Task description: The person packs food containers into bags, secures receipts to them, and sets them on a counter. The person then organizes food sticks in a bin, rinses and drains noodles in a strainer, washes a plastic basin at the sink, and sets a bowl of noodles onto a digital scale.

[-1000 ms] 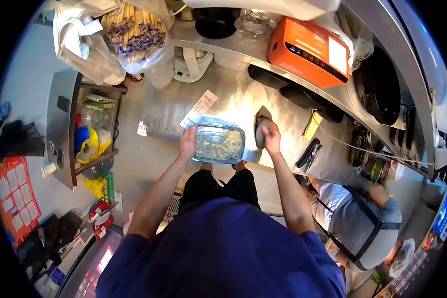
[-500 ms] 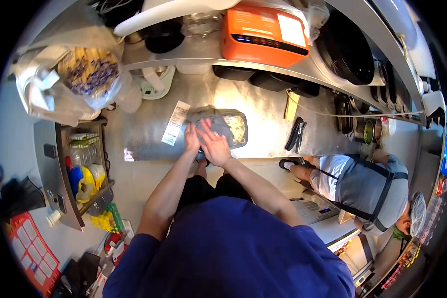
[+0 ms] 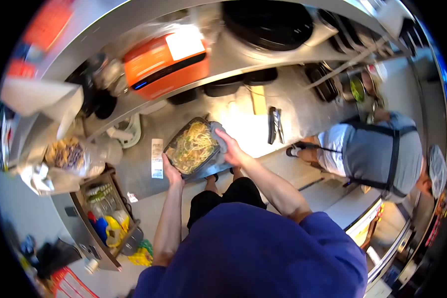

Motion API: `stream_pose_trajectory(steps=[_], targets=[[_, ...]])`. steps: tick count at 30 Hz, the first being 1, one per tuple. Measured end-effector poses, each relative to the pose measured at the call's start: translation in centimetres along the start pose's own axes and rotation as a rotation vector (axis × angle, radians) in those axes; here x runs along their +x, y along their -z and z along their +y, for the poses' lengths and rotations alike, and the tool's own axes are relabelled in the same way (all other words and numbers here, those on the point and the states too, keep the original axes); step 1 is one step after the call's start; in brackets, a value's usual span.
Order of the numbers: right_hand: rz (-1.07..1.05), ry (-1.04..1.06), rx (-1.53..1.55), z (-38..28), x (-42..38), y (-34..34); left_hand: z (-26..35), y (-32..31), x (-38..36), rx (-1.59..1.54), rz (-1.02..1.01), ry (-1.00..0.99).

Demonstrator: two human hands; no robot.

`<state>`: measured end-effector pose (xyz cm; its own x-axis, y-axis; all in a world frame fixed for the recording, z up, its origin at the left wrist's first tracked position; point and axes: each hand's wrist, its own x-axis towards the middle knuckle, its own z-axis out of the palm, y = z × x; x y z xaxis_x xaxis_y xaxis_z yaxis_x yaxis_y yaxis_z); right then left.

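Both hands, left (image 3: 173, 171) and right (image 3: 233, 149), grip a dark, tilted container (image 3: 193, 147) filled with yellowish noodles (image 3: 199, 141) and green bits.

1. The left arm (image 3: 167, 228) reaches forward from the shoulder, its bare forearm nearly upright in the view.
2. The left wrist (image 3: 176, 186) looks close to straight.
3. The left hand (image 3: 173, 171) is closed in a grip, one digit lying uppermost and the rest mostly hidden.
4. The right arm (image 3: 275, 191) slants forward and inward, the forearm bare and the elbow out to the side.
5. The right hand (image 3: 230, 150) is also closed in a grip, turned toward the left one; its fingers (image 3: 221, 134) are partly hidden.
6. The hands are apart, the right slightly farther forward.
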<state>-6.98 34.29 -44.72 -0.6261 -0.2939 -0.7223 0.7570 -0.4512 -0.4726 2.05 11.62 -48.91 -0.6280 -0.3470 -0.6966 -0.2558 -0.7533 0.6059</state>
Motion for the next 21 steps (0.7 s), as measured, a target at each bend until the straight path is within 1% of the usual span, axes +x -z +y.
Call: stream_pose_trajectory(steps=[1, 2, 3, 5, 6, 7, 9, 10, 11, 13, 14, 15, 17, 18, 20, 21], targets=[[-0.152, 0.011, 0.22, 0.9, -1.5, -0.1, 0.6, -1.2, -1.9, 0.03, -0.023, 0.016], [-0.214, -0.002, 0.354, -0.7, -4.1, -1.3, 2.3, -4.0, -4.4, 0.18, 0.017, -0.048], [-0.217, 0.022, 0.364, -1.8, -4.3, -1.2, 3.4, -6.0, -6.3, 0.322, 0.061, -0.12], [-0.515, -0.107, 0.523, -2.9, -4.9, -0.6, 4.8, -5.8, -7.4, 0.278, -0.208, -0.058], [-0.563, -0.179, 0.48, -3.3, -4.4, -1.0, 5.1, -6.3, -7.7, 0.361, -0.222, -0.039], [-0.568, -0.159, 0.493, -2.3, -4.0, -1.1, 5.1, -7.5, -8.6, 0.378, -0.238, -0.041], [-0.746, -0.093, 0.607, -1.2, -3.6, -1.2, 3.9, -10.8, -10.6, 0.311, -0.222, -0.218], [-0.806, -0.183, 0.692, -2.2, -4.1, -1.2, 3.0, -12.0, -11.5, 0.306, -0.174, -0.299], [-0.847, -0.227, 0.716, -2.8, -4.5, -1.2, 2.3, -12.4, -11.7, 0.313, -0.182, -0.307], [-0.829, -0.268, 0.637, -3.3, -5.2, -0.2, 0.4, -11.6, -11.2, 0.643, -0.036, -0.752], [-0.805, -0.287, 0.583, -3.4, -5.5, 0.3, 0.3, -10.0, -10.2, 0.763, -0.102, -0.791], [-0.785, -0.304, 0.531, -3.6, -5.9, 0.9, 0.3, -9.1, -9.5, 0.769, -0.106, -0.796], [-0.724, -0.339, 0.405, -3.2, -5.9, 1.3, 0.2, -8.1, -8.6, 0.772, -0.323, -0.767], [-0.685, -0.359, 0.325, -3.1, -5.8, 1.4, 0.3, -8.0, -8.4, 0.773, -0.322, -0.767], [-0.616, -0.403, 0.159, -2.9, -5.2, 1.7, 0.7, -7.3, -8.0, 0.717, -0.335, -0.665], [-0.587, -0.427, 0.085, -2.9, -5.0, 1.9, 0.7, -7.2, -8.1, 0.721, -0.331, -0.661]])
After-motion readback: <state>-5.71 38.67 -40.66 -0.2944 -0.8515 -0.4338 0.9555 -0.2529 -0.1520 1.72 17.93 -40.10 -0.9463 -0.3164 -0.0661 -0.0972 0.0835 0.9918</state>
